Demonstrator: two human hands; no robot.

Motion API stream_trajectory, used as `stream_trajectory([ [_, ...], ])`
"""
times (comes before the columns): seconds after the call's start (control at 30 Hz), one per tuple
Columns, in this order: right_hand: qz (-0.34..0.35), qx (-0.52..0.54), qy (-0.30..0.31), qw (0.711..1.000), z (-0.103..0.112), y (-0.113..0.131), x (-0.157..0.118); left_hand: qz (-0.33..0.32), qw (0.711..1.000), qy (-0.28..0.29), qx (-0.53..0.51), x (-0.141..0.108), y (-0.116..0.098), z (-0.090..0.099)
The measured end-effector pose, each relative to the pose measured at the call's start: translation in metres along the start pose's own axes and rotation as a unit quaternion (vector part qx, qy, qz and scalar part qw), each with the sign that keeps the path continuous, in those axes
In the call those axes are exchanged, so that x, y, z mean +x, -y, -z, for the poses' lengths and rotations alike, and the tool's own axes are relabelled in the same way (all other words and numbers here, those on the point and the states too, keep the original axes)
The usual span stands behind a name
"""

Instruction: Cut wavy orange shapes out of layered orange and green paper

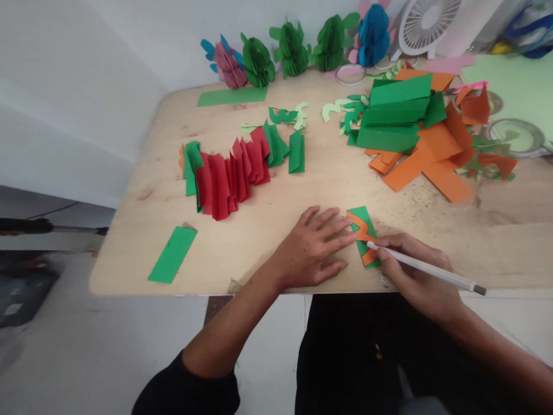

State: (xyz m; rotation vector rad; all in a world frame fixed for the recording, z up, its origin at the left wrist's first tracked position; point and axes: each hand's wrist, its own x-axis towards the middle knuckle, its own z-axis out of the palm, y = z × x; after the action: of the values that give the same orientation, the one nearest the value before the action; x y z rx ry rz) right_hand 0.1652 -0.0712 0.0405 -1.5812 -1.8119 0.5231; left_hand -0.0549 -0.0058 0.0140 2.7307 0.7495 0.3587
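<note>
My right hand (419, 276) grips a white pen (427, 268), its tip against an orange paper cutout (362, 226) with a wavy outline. The cutout lies on a small green paper strip (367, 216) near the table's front edge. Flat on the table with fingers spread, my left hand (313, 248) reaches the left side of the strip, its fingertips touching the cutout. Part of the strip's right side is hidden by my right hand.
Folded red papers (222, 178) stand in a row left of centre. A loose green strip (173, 253) lies front left. Stacked green papers (393, 115) and orange strips (444, 150) are piled at right. Paper honeycomb figures (294, 49) and a white fan (429, 23) line the back.
</note>
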Motion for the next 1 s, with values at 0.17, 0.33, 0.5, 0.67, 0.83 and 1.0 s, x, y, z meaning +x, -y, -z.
stream_trajectory([
  [0.17, 0.005, -0.003, -0.001, 1.000, 0.0020, -0.0012, -0.0020, 0.002, 1.000, 0.006, 0.000, 0.0004, -0.0001, 0.0004],
  [0.33, 0.000, -0.012, -0.006, 1.000, 0.0039, -0.0011, -0.0035, 0.002, 1.000, 0.006, 0.001, 0.0006, -0.0001, 0.0003],
  [0.5, 0.002, -0.013, -0.010, 1.000, 0.0041, 0.0000, -0.0029, 0.001, 1.000, 0.003, 0.003, 0.0004, -0.0003, -0.0001],
  [0.67, 0.007, -0.002, -0.012, 1.000, 0.0032, -0.0009, -0.0042, 0.000, 1.000, 0.006, 0.006, 0.0003, -0.0006, -0.0002],
  [0.83, 0.007, -0.005, -0.009, 1.000, 0.0022, -0.0033, -0.0064, -0.002, 1.000, -0.002, 0.010, -0.0003, 0.0000, -0.0005],
  [1.0, 0.017, -0.006, -0.013, 1.000, 0.0023, -0.0035, -0.0060, -0.022, 1.000, -0.005, 0.005, -0.0019, -0.0092, 0.0022],
])
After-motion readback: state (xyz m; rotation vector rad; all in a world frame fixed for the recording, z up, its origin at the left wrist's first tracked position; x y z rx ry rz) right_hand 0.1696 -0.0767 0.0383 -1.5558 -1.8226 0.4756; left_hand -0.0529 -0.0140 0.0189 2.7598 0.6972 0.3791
